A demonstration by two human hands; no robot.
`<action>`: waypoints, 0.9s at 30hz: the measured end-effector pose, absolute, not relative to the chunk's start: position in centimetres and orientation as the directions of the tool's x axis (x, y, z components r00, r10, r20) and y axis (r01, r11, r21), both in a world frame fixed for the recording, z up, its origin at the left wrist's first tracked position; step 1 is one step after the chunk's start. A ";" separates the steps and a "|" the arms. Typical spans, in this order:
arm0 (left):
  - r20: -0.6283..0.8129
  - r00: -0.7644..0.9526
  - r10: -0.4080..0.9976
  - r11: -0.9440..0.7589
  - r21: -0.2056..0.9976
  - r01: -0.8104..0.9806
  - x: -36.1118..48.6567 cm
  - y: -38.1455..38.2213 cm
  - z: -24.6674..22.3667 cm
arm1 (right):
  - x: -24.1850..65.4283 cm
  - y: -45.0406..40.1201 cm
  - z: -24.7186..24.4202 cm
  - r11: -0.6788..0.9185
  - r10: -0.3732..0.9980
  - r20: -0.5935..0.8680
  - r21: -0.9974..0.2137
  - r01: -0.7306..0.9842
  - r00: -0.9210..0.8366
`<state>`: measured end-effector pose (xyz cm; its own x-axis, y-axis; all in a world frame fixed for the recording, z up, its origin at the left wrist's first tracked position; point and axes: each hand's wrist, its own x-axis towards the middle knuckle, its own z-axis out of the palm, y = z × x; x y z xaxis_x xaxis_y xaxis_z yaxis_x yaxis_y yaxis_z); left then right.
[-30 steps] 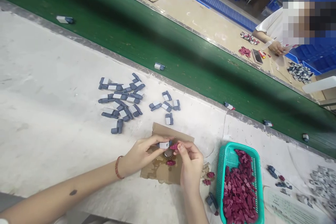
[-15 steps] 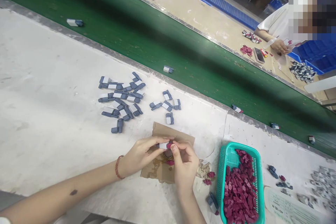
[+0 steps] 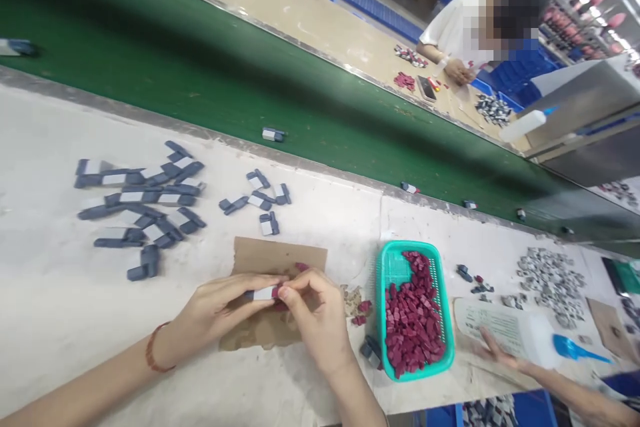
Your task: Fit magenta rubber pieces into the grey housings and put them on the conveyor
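Note:
Between thumb and fingers, my left hand [image 3: 220,310] grips a small grey-and-navy plastic part [image 3: 264,293], held level. My right hand [image 3: 314,307] pinches a small dark-red piece [image 3: 275,291] against that part's right end; the fingertips partly cover it. Both hands are over a stained brown cardboard sheet [image 3: 280,255], where another dark-red piece [image 3: 301,267] lies near the right fingers. Right of my right hand stands a green plastic basket [image 3: 383,300] filled with many dark-red pieces [image 3: 415,320]. A few loose red pieces [image 3: 361,313] lie between hand and basket.
Many grey-and-navy parts [image 3: 143,197] lie to the left on the white table. A green conveyor belt [image 3: 210,87] with spaced parts crosses behind. At right, another person's hand [image 3: 497,352] is by a white glue bottle [image 3: 500,327]. A co-worker [image 3: 457,33] sits across the belt.
The view has swung right, so table items appear further left. Another person's hand has come into view at the glue bottle. My hands still hold the part and red piece together.

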<state>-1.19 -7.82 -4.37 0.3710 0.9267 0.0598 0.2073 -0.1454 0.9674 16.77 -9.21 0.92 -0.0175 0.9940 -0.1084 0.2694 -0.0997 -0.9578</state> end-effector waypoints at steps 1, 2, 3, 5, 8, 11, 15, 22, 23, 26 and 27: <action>0.071 0.396 0.915 -0.165 0.964 0.208 -1.0 -7.7 -4.1 | 17.7 -9.5 1.3 -0.078 0.996 -0.090 -0.952 0.295 -0.028; 0.088 0.410 0.908 -0.189 0.959 0.213 -0.8 -7.4 -3.8 | 19.0 -9.8 1.7 -0.055 0.998 -0.064 -0.940 0.336 -0.016; 0.105 0.412 0.905 -0.213 0.951 0.224 -0.6 -7.0 -3.4 | 20.5 -10.2 2.1 -0.039 0.999 -0.036 -0.918 0.395 0.016; 0.148 0.366 0.919 -0.251 0.934 0.253 0.1 -5.6 -2.3 | 24.0 -11.0 2.7 -0.072 0.982 0.043 -0.817 0.571 0.186; 0.163 0.305 0.938 -0.259 0.916 0.307 1.8 -2.0 -1.0 | 29.0 -12.0 2.3 -0.237 0.934 0.108 -0.529 0.815 0.342; 0.161 0.333 0.929 -0.285 0.887 0.364 4.4 2.6 -0.6 | 31.7 -12.7 0.8 -0.232 0.941 0.167 -0.320 0.919 0.296; 0.203 0.453 0.868 -0.418 0.792 0.445 8.2 8.3 -1.1 | 32.1 -12.7 -0.8 -0.163 0.956 0.206 -0.222 0.961 0.209; 0.270 0.444 0.855 -0.479 0.741 0.471 8.6 13.7 -1.8 | 31.6 -12.3 0.2 -0.242 0.930 0.088 -0.586 0.774 0.357; 0.272 0.418 0.867 -0.464 0.745 0.478 7.9 14.1 -2.0 | 31.4 -12.3 0.6 -0.258 0.925 0.034 -0.676 0.690 0.379; 0.244 0.336 0.910 -0.389 0.783 0.486 5.6 15.0 -2.4 | 30.3 -12.3 1.5 -0.253 0.912 -0.072 -0.874 0.416 0.404; 0.226 0.317 0.921 -0.362 0.800 0.479 5.0 15.3 -2.5 | 29.8 -12.2 1.7 -0.238 0.909 -0.084 -0.909 0.343 0.408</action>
<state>4.96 15.27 -2.47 0.3174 0.9208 0.2265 0.4790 -0.3618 0.7998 29.85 -12.21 1.73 0.4076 0.9093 -0.0845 0.3432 -0.2383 -0.9085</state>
